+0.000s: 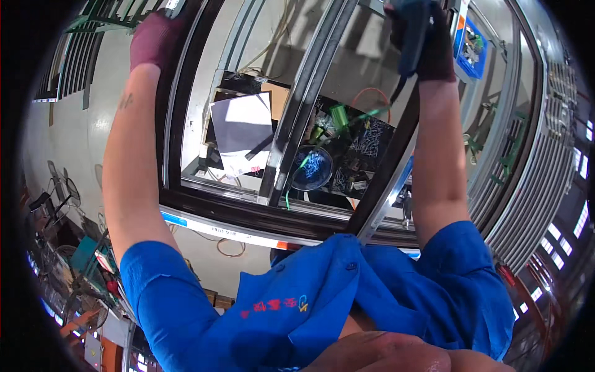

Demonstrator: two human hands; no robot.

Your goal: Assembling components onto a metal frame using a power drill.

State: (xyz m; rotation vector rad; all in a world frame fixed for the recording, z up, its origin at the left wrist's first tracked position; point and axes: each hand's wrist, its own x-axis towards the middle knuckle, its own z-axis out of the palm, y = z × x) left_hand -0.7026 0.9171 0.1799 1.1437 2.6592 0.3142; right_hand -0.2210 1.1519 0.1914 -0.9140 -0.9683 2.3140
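A large dark window frame (266,212) with silvery inner rails lies in front of me. My left hand (153,38), in a maroon glove, is closed over the frame's left side near the far end, its fingertips partly lost against the dark profile. Just beyond it shows a small silvery piece (174,6). At the far right, my right hand (437,46) wears a dark glove and is wrapped round a dark blue power tool (413,38), held over the frame's right part. The tool's tip cannot be made out.
Below the frame, a surface holds white sheets (243,127), a round bowl of screws (312,167), loose screws (374,137) and green rolls (338,116). A blue bin (472,49) of small parts stands right. Stacked metal profiles (551,161) line the right side. Cables trail underneath.
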